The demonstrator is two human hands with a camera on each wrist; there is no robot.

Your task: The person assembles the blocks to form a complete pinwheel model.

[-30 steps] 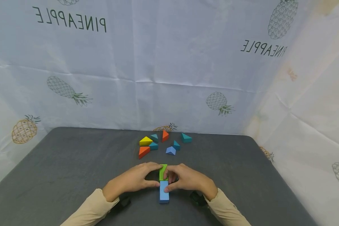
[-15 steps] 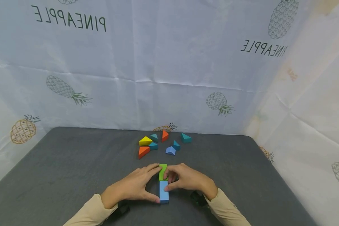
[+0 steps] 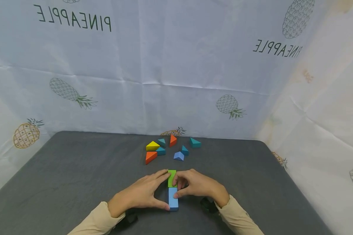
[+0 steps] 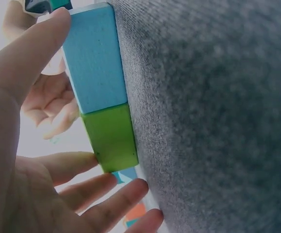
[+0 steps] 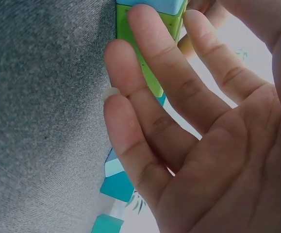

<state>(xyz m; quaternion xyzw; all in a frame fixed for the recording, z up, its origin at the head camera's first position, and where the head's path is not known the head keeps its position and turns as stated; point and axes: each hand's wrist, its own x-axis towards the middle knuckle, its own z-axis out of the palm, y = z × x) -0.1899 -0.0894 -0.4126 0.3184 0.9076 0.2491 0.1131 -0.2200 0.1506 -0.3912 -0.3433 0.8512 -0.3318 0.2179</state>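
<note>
A light-blue rectangular block (image 3: 173, 199) and a green block (image 3: 172, 179) stand end to end on the dark tabletop. My left hand (image 3: 142, 192) spans their left side. Its thumb touches the near corner of the blue block, and its index finger touches the far end of the green one. From the right, my right hand (image 3: 198, 184) meets them with bent, relaxed fingers. Its index fingertip overlaps the green block and its thumb is at the blue block's edge. In the right wrist view, the middle fingers (image 5: 155, 34) lie against or close beside the green block's side.
Beyond the hands lie several triangular blocks: a yellow one (image 3: 152, 146), an orange-red one (image 3: 151, 157), another orange-red one (image 3: 173, 140), a periwinkle one (image 3: 178, 156) and a teal one (image 3: 195, 143). A pineapple-print cloth (image 3: 176, 65) hangs behind the grey table (image 3: 76, 169).
My left thumb has slid toward me, from near the joint to the blue block's near end, widening the hand's span. The right hand keeps its position on the blocks.
</note>
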